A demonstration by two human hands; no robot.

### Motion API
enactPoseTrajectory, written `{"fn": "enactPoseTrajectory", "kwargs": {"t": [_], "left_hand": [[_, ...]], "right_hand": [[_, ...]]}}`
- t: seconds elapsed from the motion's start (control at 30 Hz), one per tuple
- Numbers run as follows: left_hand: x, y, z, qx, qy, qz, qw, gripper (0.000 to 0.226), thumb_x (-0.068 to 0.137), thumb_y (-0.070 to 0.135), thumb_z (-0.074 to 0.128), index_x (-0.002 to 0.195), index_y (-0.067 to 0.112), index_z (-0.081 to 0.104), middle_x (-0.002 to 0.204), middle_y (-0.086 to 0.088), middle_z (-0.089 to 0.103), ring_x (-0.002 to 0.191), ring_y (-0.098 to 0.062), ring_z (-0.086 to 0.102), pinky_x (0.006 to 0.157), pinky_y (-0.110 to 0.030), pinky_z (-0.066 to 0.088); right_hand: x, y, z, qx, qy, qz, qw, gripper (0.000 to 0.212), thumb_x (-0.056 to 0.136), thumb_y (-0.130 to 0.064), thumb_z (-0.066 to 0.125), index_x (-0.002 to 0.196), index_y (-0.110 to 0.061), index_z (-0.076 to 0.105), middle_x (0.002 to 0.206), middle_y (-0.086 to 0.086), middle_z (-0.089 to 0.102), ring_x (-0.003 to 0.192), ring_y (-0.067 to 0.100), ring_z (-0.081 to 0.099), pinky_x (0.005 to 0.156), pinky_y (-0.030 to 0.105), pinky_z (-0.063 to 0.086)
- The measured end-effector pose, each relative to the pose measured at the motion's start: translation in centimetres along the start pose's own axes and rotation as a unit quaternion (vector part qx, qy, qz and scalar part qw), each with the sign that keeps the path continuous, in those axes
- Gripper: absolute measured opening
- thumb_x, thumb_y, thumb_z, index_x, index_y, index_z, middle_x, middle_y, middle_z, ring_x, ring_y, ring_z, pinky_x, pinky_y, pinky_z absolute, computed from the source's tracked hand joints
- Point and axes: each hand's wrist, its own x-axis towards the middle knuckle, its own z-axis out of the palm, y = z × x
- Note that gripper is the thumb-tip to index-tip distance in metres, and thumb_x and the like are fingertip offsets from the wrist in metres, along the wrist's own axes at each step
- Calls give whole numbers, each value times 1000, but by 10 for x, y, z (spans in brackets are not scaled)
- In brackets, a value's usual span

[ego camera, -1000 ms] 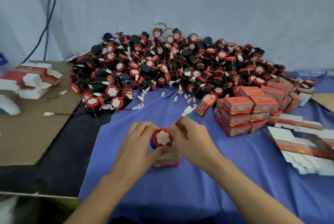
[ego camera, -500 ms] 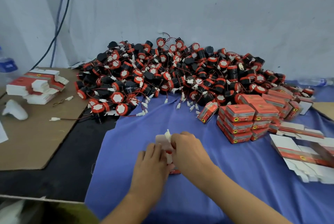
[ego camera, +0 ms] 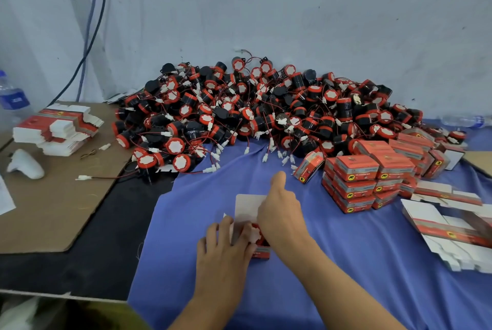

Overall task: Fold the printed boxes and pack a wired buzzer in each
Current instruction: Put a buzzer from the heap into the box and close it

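1. The left hand (ego camera: pixel 223 249) holds a small red printed cardboard box (ego camera: pixel 262 252) on the blue cloth (ego camera: pixel 346 281). Its fingers lie along the box's left wall and its thumb is curled in over the open top, so the box is pinched between them.
2. A round black buzzer with a red rim and white face (ego camera: pixel 256 232) sits inside that box, face up, just beside the left thumb tip and between the two hands.
3. The box's white lid flap (ego camera: pixel 246 206) stands open on the far side.
4. The right hand (ego camera: pixel 279 214) covers the box's right side with its thumb raised. Its fingers are hidden under the palm, so I cannot tell whether they grip anything.
5. Behind the hands, well apart, a large heap of loose red-and-black wired buzzers (ego camera: pixel 266 116) lies against the wall.
6. To the right of the hands is a stack of closed red boxes (ego camera: pixel 367 180), and beyond it lie flat unfolded box blanks (ego camera: pixel 452 231).
7. On the brown cardboard sheet (ego camera: pixel 53 202) at the left lies another pile of flat red-and-white blanks (ego camera: pixel 56 130).
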Motion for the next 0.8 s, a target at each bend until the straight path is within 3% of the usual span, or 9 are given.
{"fn": "enactPoseTrajectory", "kwargs": {"t": [0.1, 0.2, 0.3, 0.43, 0.53, 0.57, 0.67, 0.77, 0.8], "left_hand": [[0, -1, 5, -47, 37, 1, 998, 57, 63, 35, 96, 116, 29, 76, 123, -16, 67, 100, -39, 69, 65, -45, 57], [-3, -3, 13, -91, 40, 10, 995, 60, 95, 46, 65, 149, 42, 39, 157, -11, 31, 137, -34, 41, 101, -44, 45], [-5, -6, 22, -140, 30, 1, 990, 54, 105, 53, 36, 152, 49, 11, 161, 3, -2, 148, -21, 9, 117, -34, 24], [-5, -8, 23, -258, 25, -31, 965, 56, 99, 33, 59, 152, 28, 40, 160, -3, 26, 145, -30, 30, 113, -45, 38], [-6, -13, 33, -287, 24, -48, 956, 57, 91, 25, 65, 146, 15, 52, 153, -15, 41, 139, -40, 40, 110, -54, 42], [-6, -13, 37, -330, 12, -64, 942, 55, 90, 32, 61, 142, 18, 56, 150, -14, 45, 138, -39, 42, 110, -55, 43], [-3, -16, 37, -551, 3, -148, 822, 52, 78, 46, 64, 128, 32, 61, 133, -5, 59, 125, -34, 55, 102, -61, 50], [2, -16, 37, -696, -40, -142, 702, 37, 82, 31, 67, 119, 29, 62, 107, -16, 64, 101, -29, 64, 87, -56, 55], [1, -16, 35, -714, -53, -134, 685, 35, 84, 26, 66, 118, 30, 61, 99, -19, 63, 91, -27, 63, 79, -49, 53]], "right_hand": [[-21, 4, 4, 74, 9, -42, 996, 79, 94, -4, 45, 153, -41, 8, 75, 0, 57, 58, 13, 48, 44, 22, 25], [-43, 8, 11, 58, -18, -102, 993, 42, 95, -11, 41, 120, -44, 35, 90, -10, 56, 69, 9, 53, 48, 21, 34], [-44, 10, 14, -27, -26, -146, 989, 20, 98, -10, 40, 96, -28, 31, 98, 0, 52, 72, 24, 51, 55, 28, 29], [-35, 1, 20, -43, -46, -120, 991, 11, 102, -22, 42, 96, -21, 33, 103, 3, 49, 73, 21, 44, 51, 22, 24], [-30, -1, 31, -73, -70, -129, 986, 12, 103, -20, 44, 112, -12, 45, 118, 6, 48, 93, 26, 53, 71, 26, 37], [-27, 0, 34, -93, -75, -132, 984, 15, 104, -19, 45, 116, -11, 47, 122, 5, 46, 97, 27, 55, 72, 30, 38], [-21, 1, 38, -111, -73, -118, 984, 9, 103, -21, 49, 109, -17, 54, 115, -3, 54, 86, 21, 52, 61, 31, 36], [-20, 2, 43, -85, -60, -109, 989, 7, 100, -27, 52, 101, -21, 55, 98, -5, 60, 83, 17, 51, 52, 29, 31], [-21, 2, 44, -87, -55, -116, 988, 9, 100, -30, 52, 99, -22, 53, 97, -5, 60, 83, 17, 51, 52, 29, 30]]}}
